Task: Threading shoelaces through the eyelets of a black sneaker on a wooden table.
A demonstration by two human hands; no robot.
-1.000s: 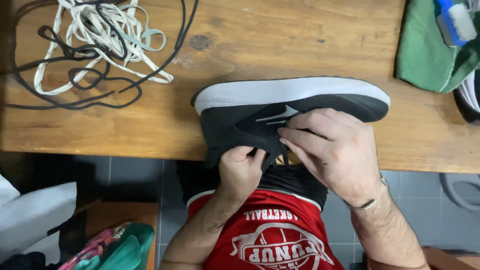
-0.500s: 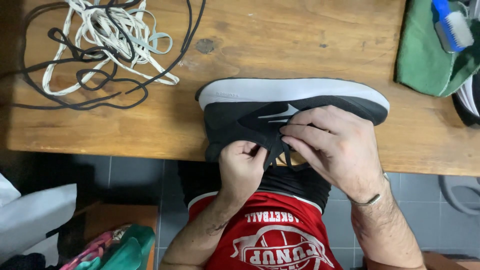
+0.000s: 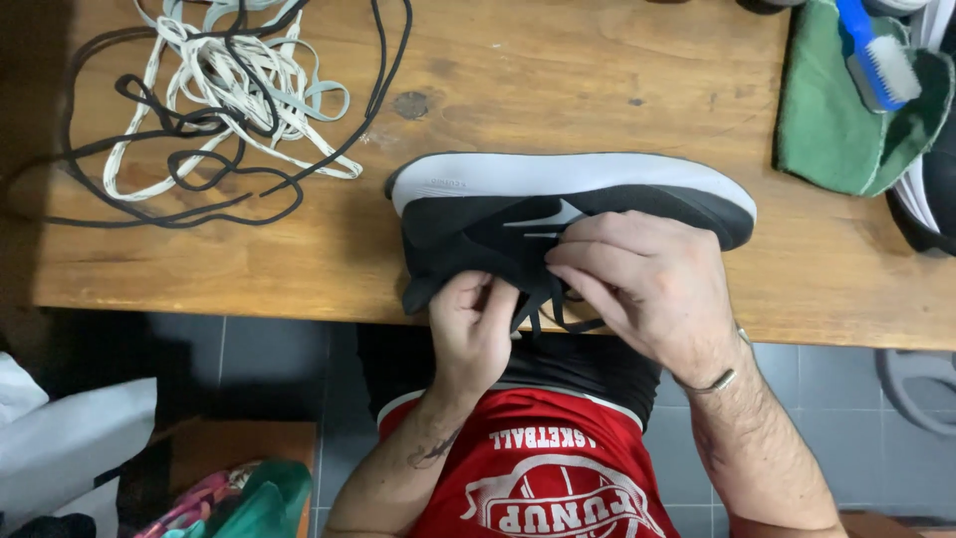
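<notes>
The black sneaker (image 3: 518,224) lies on its side at the near edge of the wooden table (image 3: 558,80), white sole turned away from the person, toe end pointing to their right, the open top hanging just over the table's lip. The left hand (image 3: 473,334) is up under the tongue area, fingers curled and pinched shut on a black shoelace (image 3: 538,317) whose loose ends dangle just below the shoe. The right hand (image 3: 647,289) is draped over the upper, fingers closed down on the eyelet region right beside the left hand, pressing on the sneaker; a thin bracelet (image 3: 719,381) sits at that wrist. Whether the right fingertips grip the lace itself I can't tell, they're tucked in. Over at the far left of the table there's a tangle of loose laces (image 3: 214,95), white, pale and black all knotted together, well apart from the shoe. Top right, a green cloth (image 3: 836,130) with a blue-handled brush (image 3: 876,60) lying on it. Red shorts (image 3: 558,468) show below the table edge.
</notes>
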